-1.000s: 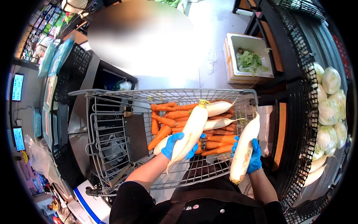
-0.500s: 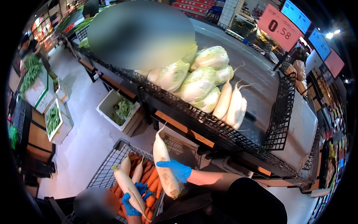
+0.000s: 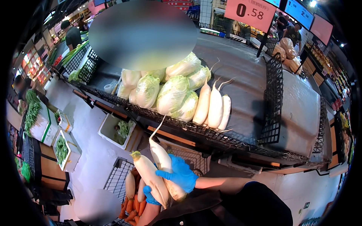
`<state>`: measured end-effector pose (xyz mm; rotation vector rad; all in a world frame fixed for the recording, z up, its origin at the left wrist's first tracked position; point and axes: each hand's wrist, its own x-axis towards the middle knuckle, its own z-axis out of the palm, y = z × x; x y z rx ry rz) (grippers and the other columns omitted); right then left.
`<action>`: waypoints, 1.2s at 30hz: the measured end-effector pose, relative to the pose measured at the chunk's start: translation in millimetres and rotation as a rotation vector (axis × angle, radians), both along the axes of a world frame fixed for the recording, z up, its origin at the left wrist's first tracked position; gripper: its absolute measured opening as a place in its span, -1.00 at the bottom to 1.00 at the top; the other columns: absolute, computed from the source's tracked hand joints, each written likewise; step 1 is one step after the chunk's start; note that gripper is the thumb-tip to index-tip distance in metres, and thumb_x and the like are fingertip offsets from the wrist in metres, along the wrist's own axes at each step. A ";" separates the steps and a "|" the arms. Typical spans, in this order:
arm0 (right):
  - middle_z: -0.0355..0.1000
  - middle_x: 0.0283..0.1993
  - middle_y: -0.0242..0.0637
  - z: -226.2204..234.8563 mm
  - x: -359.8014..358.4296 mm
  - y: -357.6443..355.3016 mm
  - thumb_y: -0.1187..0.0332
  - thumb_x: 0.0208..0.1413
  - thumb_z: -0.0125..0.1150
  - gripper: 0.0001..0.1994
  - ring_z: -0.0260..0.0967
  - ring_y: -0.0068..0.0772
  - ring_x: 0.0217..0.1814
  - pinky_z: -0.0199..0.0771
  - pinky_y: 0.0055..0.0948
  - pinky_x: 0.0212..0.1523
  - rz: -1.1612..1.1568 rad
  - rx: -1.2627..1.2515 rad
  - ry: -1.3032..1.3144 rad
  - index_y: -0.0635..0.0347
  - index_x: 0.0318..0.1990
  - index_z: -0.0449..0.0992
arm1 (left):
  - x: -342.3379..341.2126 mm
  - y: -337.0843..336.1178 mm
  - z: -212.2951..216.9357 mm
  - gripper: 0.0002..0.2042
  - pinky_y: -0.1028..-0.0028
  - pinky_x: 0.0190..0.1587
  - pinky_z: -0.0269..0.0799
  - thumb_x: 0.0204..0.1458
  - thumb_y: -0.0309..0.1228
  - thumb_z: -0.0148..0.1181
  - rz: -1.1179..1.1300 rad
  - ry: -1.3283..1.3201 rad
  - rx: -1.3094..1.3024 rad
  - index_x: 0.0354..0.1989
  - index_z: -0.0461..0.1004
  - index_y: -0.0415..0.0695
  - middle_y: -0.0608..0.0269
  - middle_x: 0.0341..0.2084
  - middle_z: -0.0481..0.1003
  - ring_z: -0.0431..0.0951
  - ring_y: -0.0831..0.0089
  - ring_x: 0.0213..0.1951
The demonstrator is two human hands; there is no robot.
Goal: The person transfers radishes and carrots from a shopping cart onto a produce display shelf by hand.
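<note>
My left hand (image 3: 150,196), in a blue glove, is closed round a white radish (image 3: 148,173) with a stubby green top. In the same kind of glove, my right hand (image 3: 182,174) grips a second white radish (image 3: 161,155), its thin root pointing up and its lower end soiled brown. The two radishes lean side by side and seem to touch, with my right fingertips reaching the left one. Below them is a wire shopping cart (image 3: 113,181) with carrots (image 3: 130,206) and a couple of white radishes (image 3: 130,185) in it. My hands partly hide its load.
Ahead stands a dark display stand (image 3: 243,107) edged with black mesh (image 3: 272,101). Napa cabbages (image 3: 172,94) and three white radishes (image 3: 215,108) lie along its near side. White foam boxes (image 3: 69,156) of greens sit at the left. People (image 3: 73,35) stand farther off.
Both radishes have come together, the left one raised from over the carrots toward the right one. The view has turned, shifting the stand leftward.
</note>
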<state>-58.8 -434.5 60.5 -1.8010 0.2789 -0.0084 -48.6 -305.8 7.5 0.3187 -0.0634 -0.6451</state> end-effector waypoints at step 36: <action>0.22 -0.34 -0.06 -21.9 19.4 -247.9 0.28 -0.41 -0.02 -0.48 0.23 -0.18 -0.42 0.28 -0.31 -0.47 -0.550 0.746 -0.104 0.31 -0.18 0.10 | -8.5 24.5 2.9 -0.39 0.41 -0.10 0.07 -0.36 -0.17 -0.04 0.097 0.221 0.310 -0.09 0.01 -0.24 0.04 -0.20 0.15 0.18 0.26 -0.18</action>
